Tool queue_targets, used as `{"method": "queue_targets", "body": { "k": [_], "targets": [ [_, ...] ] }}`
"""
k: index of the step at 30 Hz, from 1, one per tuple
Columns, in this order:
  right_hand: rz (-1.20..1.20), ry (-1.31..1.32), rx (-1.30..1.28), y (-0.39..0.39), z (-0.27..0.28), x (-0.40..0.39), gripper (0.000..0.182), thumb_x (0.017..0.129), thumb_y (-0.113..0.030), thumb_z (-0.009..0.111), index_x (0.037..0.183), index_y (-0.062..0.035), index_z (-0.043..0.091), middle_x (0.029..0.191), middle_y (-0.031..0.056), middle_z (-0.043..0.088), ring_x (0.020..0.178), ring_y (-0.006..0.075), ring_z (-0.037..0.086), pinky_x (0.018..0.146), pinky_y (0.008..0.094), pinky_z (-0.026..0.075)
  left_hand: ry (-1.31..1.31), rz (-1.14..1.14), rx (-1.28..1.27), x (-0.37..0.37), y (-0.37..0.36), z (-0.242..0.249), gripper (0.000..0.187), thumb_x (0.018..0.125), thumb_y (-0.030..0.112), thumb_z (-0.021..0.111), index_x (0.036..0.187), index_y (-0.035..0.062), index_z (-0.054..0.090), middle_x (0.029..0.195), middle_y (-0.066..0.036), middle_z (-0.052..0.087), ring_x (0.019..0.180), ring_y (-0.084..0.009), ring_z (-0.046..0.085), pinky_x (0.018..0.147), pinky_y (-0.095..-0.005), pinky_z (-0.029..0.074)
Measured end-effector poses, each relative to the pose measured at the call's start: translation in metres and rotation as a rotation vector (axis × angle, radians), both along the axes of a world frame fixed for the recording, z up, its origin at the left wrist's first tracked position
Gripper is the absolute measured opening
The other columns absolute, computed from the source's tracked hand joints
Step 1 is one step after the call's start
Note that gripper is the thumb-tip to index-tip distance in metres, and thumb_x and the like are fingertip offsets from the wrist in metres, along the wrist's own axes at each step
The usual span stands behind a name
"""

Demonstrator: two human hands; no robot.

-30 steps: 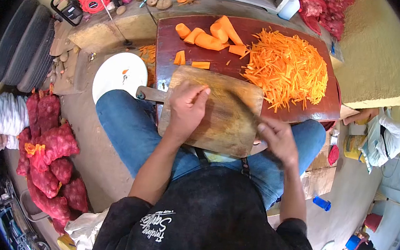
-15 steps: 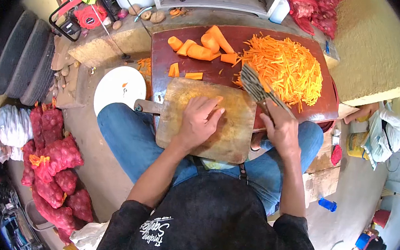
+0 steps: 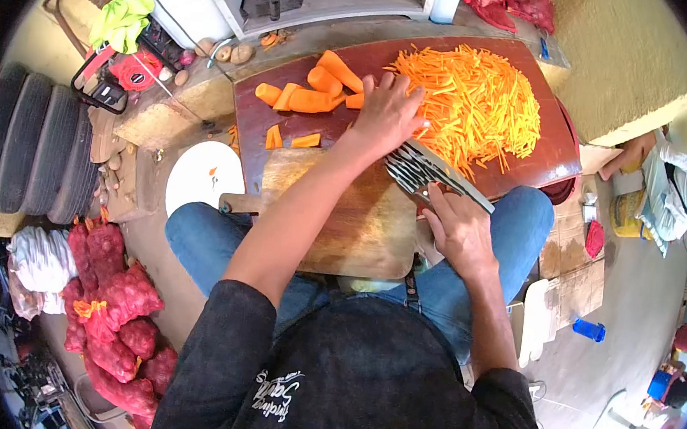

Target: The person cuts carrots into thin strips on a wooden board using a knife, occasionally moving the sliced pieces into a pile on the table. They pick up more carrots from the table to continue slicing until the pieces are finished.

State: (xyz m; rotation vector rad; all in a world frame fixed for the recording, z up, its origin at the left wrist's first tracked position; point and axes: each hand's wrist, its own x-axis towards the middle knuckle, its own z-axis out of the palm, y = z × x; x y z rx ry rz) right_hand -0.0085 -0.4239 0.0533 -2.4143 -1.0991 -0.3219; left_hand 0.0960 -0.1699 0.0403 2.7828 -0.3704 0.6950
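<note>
My left hand (image 3: 387,118) reaches over the red table (image 3: 555,148), between the peeled carrot chunks (image 3: 309,100) and a large heap of carrot strips (image 3: 478,103). Its fingers are spread, and whatever lies under the palm is hidden. In my right hand (image 3: 459,230) is a broad-bladed knife (image 3: 426,169) with dark and light stripes along the blade. The blade is tilted over the upper right corner of the wooden cutting board (image 3: 358,237), near the heap's lower edge. Two small cut carrot pieces (image 3: 306,140) lie just beyond the board.
A white round lid or plate (image 3: 205,175) with an orange scrap sits left of the board. Red mesh sacks (image 3: 124,301) and stacked tyres (image 3: 36,143) stand at the left. Another person (image 3: 683,169) sits at the far right, and a blue object (image 3: 589,330) lies on the floor.
My left hand has moved from the board up to the carrots beyond it. The knife in my right hand has swung lower and flatter. The whole view has shifted slightly.
</note>
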Motion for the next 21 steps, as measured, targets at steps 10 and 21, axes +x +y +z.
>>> {"method": "queue_targets", "body": {
  "k": [10,21],
  "targets": [
    [0.037,0.049,0.044,-0.001,-0.015,0.000,0.050,0.090,-0.013,0.085,0.137,-0.0021,0.072,0.094,0.0118,0.073,0.086,0.0334,0.071,0.078,0.0465,0.058,0.043,-0.012,-0.249,-0.049,0.008,-0.015,0.039,0.093,0.016,0.086,0.130,0.0081,0.077,0.125,-0.012,0.070,0.121,-0.0358,0.066,0.107,-0.0533,0.042],
    [0.099,0.055,0.015,0.013,-0.018,-0.006,0.048,0.090,-0.014,0.086,0.135,-0.0021,0.073,0.094,0.0125,0.073,0.087,0.0341,0.072,0.079,0.0474,0.058,0.158,0.259,-0.185,-0.137,0.112,-0.016,0.037,0.091,0.020,0.090,0.124,0.0071,0.082,0.124,-0.012,0.075,0.120,-0.0346,0.068,0.105,-0.0514,0.044]
  ]
}}
